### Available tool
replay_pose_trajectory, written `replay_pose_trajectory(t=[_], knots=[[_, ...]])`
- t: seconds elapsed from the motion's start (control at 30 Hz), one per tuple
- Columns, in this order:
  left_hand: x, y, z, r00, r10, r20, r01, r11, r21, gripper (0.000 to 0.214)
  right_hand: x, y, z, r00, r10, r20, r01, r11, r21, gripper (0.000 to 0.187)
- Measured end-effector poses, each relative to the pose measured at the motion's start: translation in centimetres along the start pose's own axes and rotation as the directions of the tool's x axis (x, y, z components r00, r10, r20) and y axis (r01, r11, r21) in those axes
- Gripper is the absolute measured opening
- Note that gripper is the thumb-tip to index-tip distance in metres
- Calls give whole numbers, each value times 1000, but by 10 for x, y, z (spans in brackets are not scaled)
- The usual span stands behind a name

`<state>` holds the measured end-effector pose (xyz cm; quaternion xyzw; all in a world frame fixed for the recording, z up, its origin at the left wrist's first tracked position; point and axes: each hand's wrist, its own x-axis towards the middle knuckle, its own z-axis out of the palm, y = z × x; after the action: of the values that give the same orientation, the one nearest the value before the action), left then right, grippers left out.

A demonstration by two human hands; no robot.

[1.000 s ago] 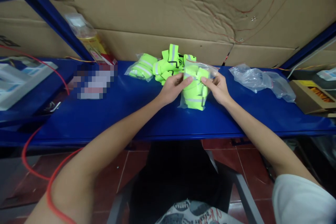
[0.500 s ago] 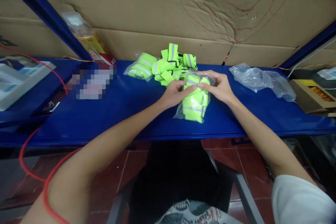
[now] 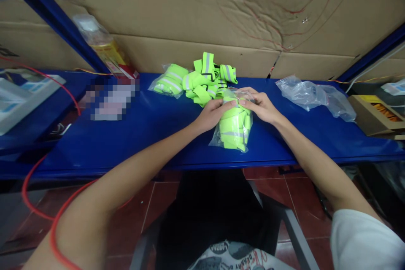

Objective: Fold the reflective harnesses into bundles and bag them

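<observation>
Left hand point(image 3: 210, 116) and right hand point(image 3: 264, 107) hold a bag point(image 3: 217, 136) of straps point(image 3: 234, 128) by its top, thumbs close together, over the worktop point(image 3: 158, 120), in front of loose straps point(image 3: 198, 81). Closing it seems in hand; next probably calls for even pressure along its mouth.

Those straps point(image 3: 200, 79) are loud yellow-green with silver-grey bands, same inside the clear front bag point(image 3: 234, 126); the worktop point(image 3: 152, 122) is deep blue, the cardboard point(image 3: 174, 21) tan, the floor tiles point(image 3: 131, 228) dark red.
</observation>
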<state>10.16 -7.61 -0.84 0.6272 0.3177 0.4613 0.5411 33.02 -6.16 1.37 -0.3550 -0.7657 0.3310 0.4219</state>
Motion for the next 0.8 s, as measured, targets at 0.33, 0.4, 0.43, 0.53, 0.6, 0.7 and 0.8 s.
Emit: replay_pose_trajectory(t=[0.33, 0.4, 0.43, 0.53, 0.6, 0.7, 0.8], knots=[[5, -5, -1, 996, -90, -23, 86, 984, -158, 54, -2, -9, 3, 998, -58, -19, 57, 997, -59, 47], [7, -2, -1, 996, -48, -69, 37, 987, -155, 51, 0, -6, 7, 988, -81, -130, 72, 995, -73, 53], [7, 0, -2, 996, -17, -92, 3, 989, -150, 48, 1, -5, 9, 981, -74, -180, 63, 996, -66, 57], [7, 5, -3, 986, 70, -155, -89, 988, -126, 39, 4, 0, 13, 956, 46, -288, -33, 998, 50, 73], [7, 8, -5, 976, 110, -186, -130, 986, -100, 32, 4, 0, 14, 943, 203, -264, -155, 969, 193, 74], [7, 9, -7, 965, 137, -223, -151, 987, -49, 29, 3, -8, 16, 914, 385, -125, -313, 868, 384, 59], [8, 9, -9, 967, 87, -238, -108, 991, -75, 36, 1, -18, 18, 893, 434, -117, -327, 806, 494, 53]])
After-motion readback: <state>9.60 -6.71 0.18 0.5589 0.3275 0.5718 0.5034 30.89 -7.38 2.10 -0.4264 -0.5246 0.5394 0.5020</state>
